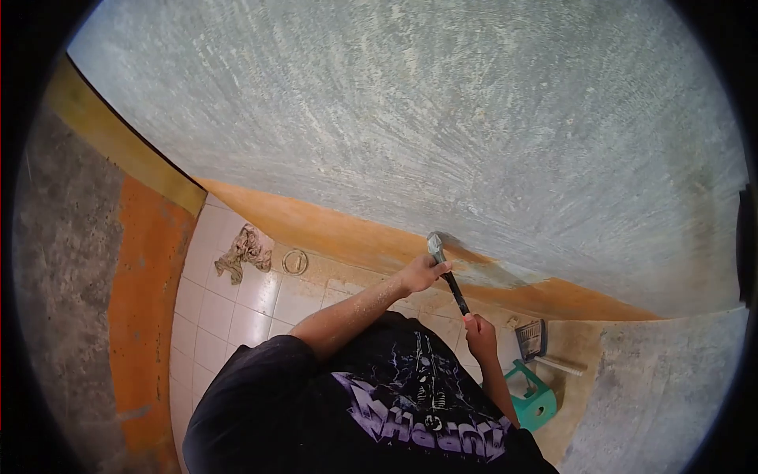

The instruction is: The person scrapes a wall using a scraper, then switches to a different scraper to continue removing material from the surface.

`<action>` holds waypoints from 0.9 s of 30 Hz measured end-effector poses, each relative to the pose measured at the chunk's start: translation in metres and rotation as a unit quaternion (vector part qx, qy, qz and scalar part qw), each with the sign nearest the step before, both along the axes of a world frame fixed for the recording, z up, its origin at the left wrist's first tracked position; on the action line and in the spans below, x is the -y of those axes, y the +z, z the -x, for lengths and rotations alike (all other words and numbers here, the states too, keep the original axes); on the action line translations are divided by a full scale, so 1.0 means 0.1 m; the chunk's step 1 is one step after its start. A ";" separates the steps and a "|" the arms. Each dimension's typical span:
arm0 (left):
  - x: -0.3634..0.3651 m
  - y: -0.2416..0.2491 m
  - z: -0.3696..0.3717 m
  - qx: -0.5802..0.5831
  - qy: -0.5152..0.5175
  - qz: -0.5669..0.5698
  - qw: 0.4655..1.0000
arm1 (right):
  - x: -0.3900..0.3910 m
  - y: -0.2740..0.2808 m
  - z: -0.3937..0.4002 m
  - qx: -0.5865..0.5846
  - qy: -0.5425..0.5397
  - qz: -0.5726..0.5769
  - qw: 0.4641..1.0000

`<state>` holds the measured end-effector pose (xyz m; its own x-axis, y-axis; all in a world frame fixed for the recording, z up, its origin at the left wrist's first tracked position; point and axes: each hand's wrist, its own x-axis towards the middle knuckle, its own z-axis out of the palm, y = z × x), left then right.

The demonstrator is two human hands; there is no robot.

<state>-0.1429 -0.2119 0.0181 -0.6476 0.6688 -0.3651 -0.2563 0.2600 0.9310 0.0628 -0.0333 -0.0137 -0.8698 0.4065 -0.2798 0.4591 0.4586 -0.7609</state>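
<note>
Tool (pixel 452 283), at four o'clock from mid-view, looks hard and likely top-heavy, so two spots suit: left hand (pixel 422 274) fingers wrap near its metal head (pixel 435 246), right hand (pixel 480 335) fingers hold its bottom end.

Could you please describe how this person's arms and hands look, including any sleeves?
The left hand and right hand are bare and ungloved. Pale specks dot the left forearm. The black T-shirt has a loose, short left sleeve and purple lettering.
</note>
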 end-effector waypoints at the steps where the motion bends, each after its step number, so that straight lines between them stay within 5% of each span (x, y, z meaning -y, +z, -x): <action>1: 0.00 0.02 0.00 0.002 -0.014 -0.009 1.000 | 0.01 0.02 -0.02 -0.004 -0.007 0.004 1.000; 27: 0.14 -0.30 0.10 0.003 -0.004 -0.032 0.999 | 0.29 0.15 0.10 0.004 -0.010 -0.014 1.000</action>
<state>-0.1524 -0.2258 -0.0123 -0.6405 0.6957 -0.3251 -0.2598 0.2021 0.9443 0.0533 -0.0626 0.0014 -0.8594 0.4311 -0.2750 0.4742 0.4708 -0.7440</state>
